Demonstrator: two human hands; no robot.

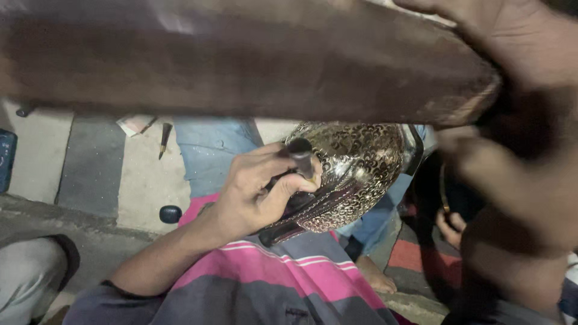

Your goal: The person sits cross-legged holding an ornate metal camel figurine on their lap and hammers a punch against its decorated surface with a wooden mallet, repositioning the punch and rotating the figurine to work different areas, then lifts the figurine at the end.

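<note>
My left hand [250, 192] is closed around a short dark metal punch [301, 157] and presses its lower end against a shiny metal vessel [361, 162] covered in fine engraved curls. The vessel rests on its side over a pink and grey striped cloth [283, 265] at my lap. My right hand [530, 54], blurred at the upper right, grips one end of a broad brown wooden bat [241, 60]. The bat is held high, close to the camera, and spans the top of the view above the punch.
Someone in blue jeans [211, 153] sits opposite, with a bare foot [376, 278] and a hand [450, 227] near the vessel. On the concrete floor lie a small pointed tool [164, 137], a dark round knob [170, 213], a scrap of paper [135, 124] and a blue object [6, 159].
</note>
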